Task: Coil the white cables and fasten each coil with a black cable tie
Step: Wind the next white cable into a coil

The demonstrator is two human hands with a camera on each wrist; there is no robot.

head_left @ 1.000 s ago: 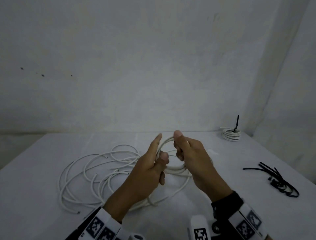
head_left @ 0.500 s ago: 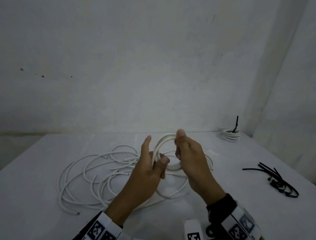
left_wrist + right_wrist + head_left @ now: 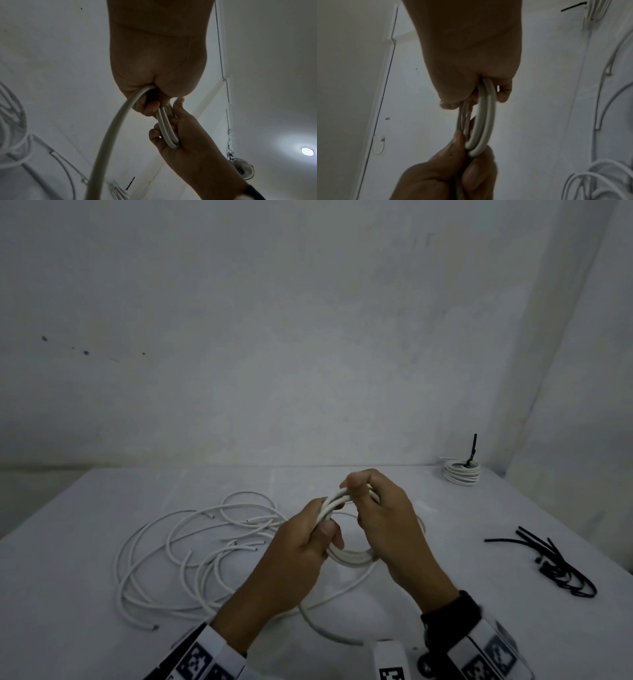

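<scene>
Both hands are clenched around one small coil (image 3: 346, 556) of white cable: the left hand (image 3: 301, 546) is gripping its near-left arc, the right hand (image 3: 387, 522) its far-right arc, above the table (image 3: 85, 542). Left of the coil, loose white cables (image 3: 191, 549) are being left sprawled. Judged best, turns are being kept stacked and the trailing tail (image 3: 329, 635) fed in evenly. No containers are seen; black cable ties (image 3: 555, 566) are lying right of the coil, a tied coil (image 3: 460, 472) beyond.

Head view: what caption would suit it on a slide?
Both hands wind a white cable into a coil above the table.
</scene>
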